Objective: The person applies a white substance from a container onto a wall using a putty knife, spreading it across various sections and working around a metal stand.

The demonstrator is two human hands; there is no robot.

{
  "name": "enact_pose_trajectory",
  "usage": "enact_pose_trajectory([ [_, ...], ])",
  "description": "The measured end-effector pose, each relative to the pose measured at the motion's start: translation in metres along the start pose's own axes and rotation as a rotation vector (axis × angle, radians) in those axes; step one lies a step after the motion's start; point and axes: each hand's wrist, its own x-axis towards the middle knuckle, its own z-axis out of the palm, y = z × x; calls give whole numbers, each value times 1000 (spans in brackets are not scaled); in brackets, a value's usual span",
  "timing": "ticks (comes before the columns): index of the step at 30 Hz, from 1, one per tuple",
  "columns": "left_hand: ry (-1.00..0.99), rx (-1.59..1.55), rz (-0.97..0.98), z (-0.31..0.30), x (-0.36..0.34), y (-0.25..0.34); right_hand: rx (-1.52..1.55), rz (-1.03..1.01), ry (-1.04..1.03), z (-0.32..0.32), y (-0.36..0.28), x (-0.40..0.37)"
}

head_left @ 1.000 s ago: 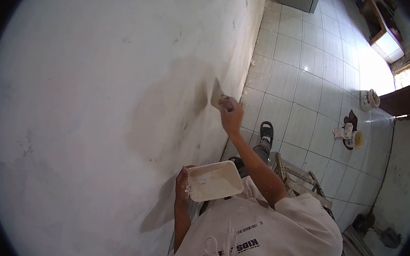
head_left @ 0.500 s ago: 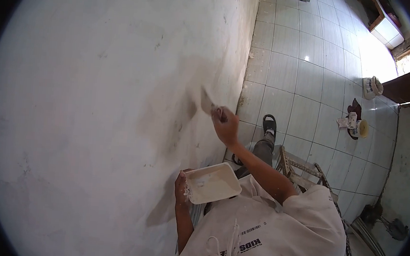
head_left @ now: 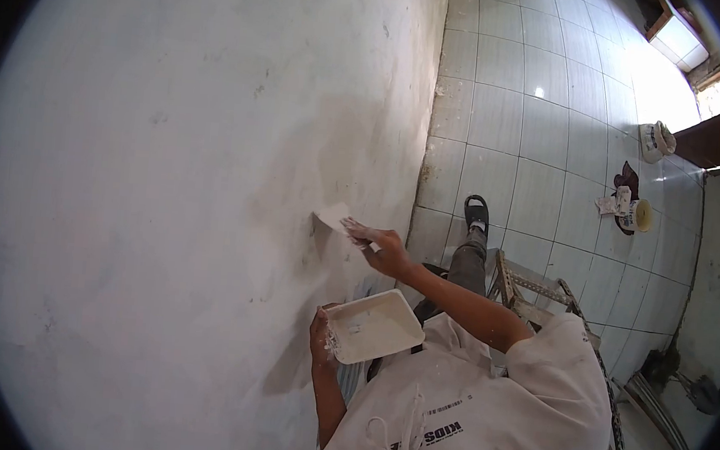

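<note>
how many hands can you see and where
2: the left hand grips the edge of the white tray; the right hand holds a scraper at the wall.

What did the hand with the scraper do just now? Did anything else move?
The right hand slid the scraper along the wall, closer to the tray. Nothing was picked up or let go. The left hand holds the tray as before.
</note>
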Motion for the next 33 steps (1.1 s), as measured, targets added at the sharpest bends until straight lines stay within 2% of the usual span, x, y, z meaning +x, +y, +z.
enact_pose_trajectory([
  [2, -35, 2, 8, -3, 4, -9, 3, 27, -15, -9, 11, -5],
  [4, -36, -25, -8, -1, 4, -10, -187, 294, 168, -16, 6, 19],
  [5, -32, -55, -19, 0, 3, -9, -187, 297, 172, -14, 13, 32],
  [7, -27, -55, -25, -1, 2, -10, -64, 197, 393, 0, 28, 50],
  [8, -24, -58, -28, -1, 2, -10, -62, 199, 399, 8, 30, 48],
  [10, -19, -37, -22, -3, 4, -11, -38, 258, 139, 25, 27, 36],
  [14, -11, 22, -2, -4, 3, -10, 72, 185, 83, 38, 9, -6],
  [16, -7, 20, -14, -5, 3, -12, 20, 106, -44, 28, -2, -24],
  [20, 3, 19, -12, -1, 3, -8, 84, 178, -39, 5, -3, -31],
  [22, 1, 14, -17, -5, 4, -12, -27, 301, 160, -1, 5, -22],
  [23, -4, 8, -20, -6, 5, -12, -26, 300, 163, -4, 7, -9],
  [25, -13, -2, -2, -2, 4, -11, 77, 512, 281, -2, 7, 18],
  [26, -20, -14, 11, -1, 2, -10, 81, 508, 282, 7, 14, 20],
  [28, -6, -1, 19, 0, 0, -9, -14, 260, 212, 25, 29, 24],
  [32, 24, 5, 47, 7, -2, -6, 8, 132, 166, 44, 6, -8],
  [33, 21, 5, 48, 5, -1, -7, -12, 128, 65, 44, 3, -26],
])
